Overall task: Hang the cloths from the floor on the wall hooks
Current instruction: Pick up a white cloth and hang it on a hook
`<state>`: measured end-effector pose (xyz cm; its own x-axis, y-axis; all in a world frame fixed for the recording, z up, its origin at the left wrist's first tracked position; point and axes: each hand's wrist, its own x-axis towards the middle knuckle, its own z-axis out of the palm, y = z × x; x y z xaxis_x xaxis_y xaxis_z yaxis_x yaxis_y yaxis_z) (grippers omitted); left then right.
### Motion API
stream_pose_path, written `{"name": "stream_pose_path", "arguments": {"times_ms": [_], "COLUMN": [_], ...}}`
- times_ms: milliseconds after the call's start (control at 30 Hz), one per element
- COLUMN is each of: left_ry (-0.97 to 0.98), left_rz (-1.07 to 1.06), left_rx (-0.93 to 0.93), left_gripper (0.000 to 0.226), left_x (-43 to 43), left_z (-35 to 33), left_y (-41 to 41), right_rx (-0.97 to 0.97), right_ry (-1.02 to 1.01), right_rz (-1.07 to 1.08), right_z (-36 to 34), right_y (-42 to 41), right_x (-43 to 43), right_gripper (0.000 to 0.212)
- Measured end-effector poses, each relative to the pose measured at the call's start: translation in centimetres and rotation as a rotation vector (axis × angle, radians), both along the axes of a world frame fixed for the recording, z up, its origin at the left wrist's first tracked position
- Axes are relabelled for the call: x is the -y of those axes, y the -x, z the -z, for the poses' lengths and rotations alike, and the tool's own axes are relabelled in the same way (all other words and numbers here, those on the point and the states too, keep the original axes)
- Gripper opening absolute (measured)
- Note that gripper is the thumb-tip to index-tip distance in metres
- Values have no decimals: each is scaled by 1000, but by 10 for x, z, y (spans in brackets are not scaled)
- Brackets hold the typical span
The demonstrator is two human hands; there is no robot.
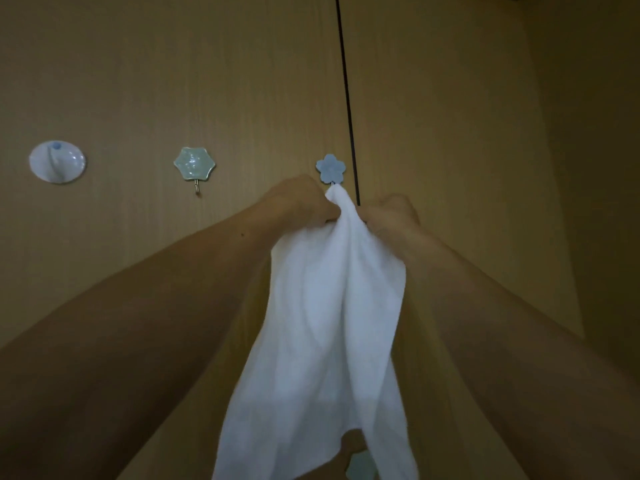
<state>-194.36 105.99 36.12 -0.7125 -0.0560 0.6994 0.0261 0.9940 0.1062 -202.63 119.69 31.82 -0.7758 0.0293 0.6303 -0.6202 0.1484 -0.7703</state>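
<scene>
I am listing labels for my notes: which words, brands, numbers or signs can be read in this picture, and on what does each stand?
None can be read: the white cloth, the round hook, the hexagonal hook, the flower hook and the wooden wall show no letters, numbers or signs.

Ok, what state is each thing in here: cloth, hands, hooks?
white cloth: bunched at top, hanging down; caught on a hook or not, cannot tell
left hand: grips cloth top
right hand: grips cloth top
blue flower hook: prong hidden by cloth top
green hook: bare
round white hook: bare
</scene>
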Motion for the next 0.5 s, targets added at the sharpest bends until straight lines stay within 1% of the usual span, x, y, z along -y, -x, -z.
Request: {"name": "stream_pose_path", "arguments": {"times_ms": [100, 133, 167, 200, 233, 267, 300, 333, 367, 400, 433, 500], "left_ry": [8, 30, 91, 183, 278, 379, 484, 581, 652, 667, 626, 410], "left_rz": [-67, -120, -184, -238, -268, -273, -263, -235, -199, -152, -93, 72], "left_rx": [115, 117, 78, -22, -168, -317, -420, -457, -449, -429, -417, -451], "left_gripper": [38, 43, 44, 43, 41, 45, 53, 57, 55, 50, 43, 27], "left_x": [0, 0, 0, -1, -1, 0, 2, 4, 7, 9, 10, 8], "left_z": [6, 8, 11, 15, 20, 26, 31, 35, 38, 41, 43, 45], "left_y": [-9, -11, -12, -11, -9, -7, -5, -2, 1, 3, 5, 8], "right_rx": [-267, -352, -421, -478, -528, -573, -605, -624, -626, -618, -603, -567], "right_ry": [-106, -149, -198, -248, -295, -336, -364, -380, -383, -364, -336, -346], "right_rz": [361, 446, 481, 488, 476, 462, 452, 439, 410, 364, 308, 248], "right_z": [14, 19, 22, 25, 28, 31, 32, 34, 34, 34, 33, 29], "right_y": [-3, -4, -5, -7, -8, -9, -9, -11, -13, -16, -19, -23], "right_x": [0, 2, 4, 6, 6, 6, 4, 3, 1, 1, 0, -1], "right_gripper": [24, 26, 26, 25, 24, 24, 23, 23, 25, 31, 37, 41]}}
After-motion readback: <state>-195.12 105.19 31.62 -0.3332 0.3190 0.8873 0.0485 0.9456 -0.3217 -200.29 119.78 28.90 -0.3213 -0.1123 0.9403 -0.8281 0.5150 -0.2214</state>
